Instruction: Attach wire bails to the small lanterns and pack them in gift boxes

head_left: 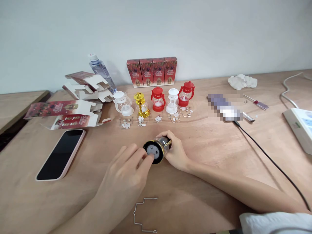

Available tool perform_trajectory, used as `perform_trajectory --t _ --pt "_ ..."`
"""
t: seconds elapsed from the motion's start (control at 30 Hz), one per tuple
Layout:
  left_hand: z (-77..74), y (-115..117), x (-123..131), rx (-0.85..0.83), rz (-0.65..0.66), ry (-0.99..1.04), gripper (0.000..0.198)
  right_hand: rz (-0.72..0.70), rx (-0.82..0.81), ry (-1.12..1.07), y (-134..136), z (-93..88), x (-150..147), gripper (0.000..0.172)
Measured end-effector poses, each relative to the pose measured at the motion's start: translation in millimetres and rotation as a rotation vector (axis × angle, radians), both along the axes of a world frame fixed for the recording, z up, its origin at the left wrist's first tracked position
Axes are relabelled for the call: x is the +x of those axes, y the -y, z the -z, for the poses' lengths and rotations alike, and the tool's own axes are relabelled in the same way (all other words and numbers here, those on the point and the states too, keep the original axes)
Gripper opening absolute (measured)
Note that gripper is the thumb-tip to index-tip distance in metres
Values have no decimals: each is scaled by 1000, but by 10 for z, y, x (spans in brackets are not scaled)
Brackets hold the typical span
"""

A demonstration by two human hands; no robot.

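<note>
A small black and gold lantern [158, 150] lies tilted on its side above the table, its round base turned toward me. My right hand [176, 151] is wrapped round its upper end. The fingertips of my left hand [130, 165] press at the base's edge, by a grey disc set in it; whether they pinch a small part is hidden. Below the hands, a bent metal wire [135, 213] lies on the wooden table [195, 208]. Beyond them stand a gold lantern [141, 105], red lanterns [158, 100] and white lanterns [173, 101] in a row, with small parts and bent wires in front.
Four red boxes [152, 72] stand by the wall. Opened cartons [80, 110], a water bottle [102, 71] and a phone [60, 155] are on the left. On the right are a blurred device [224, 108] with a black cable, a screwdriver [260, 104], crumpled tissue [242, 81] and a white box [301, 126].
</note>
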State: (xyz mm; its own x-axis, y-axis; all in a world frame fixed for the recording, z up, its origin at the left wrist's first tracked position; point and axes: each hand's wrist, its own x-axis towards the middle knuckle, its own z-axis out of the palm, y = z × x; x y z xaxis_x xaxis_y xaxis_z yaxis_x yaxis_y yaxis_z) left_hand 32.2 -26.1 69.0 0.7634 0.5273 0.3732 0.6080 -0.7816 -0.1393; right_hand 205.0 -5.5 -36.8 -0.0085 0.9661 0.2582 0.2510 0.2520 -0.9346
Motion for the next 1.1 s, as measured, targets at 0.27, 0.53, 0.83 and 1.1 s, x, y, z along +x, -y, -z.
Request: perform_trajectory --t 0.27,0.53,0.83,1.1 --pt "-7 -37 -31 -28 4 24 37 -2 2 -10 -1 21 5 33" --pt "11 -47 -73 -87 77 71 40 -24 -15 -50 -10 18 6 31" --pt "64 -80 -36 -103 28 232 20 -23 -15 -58 -11 28 2 32" --pt "119 -118 16 -154 -10 239 24 10 -19 -24 -18 24 10 31"
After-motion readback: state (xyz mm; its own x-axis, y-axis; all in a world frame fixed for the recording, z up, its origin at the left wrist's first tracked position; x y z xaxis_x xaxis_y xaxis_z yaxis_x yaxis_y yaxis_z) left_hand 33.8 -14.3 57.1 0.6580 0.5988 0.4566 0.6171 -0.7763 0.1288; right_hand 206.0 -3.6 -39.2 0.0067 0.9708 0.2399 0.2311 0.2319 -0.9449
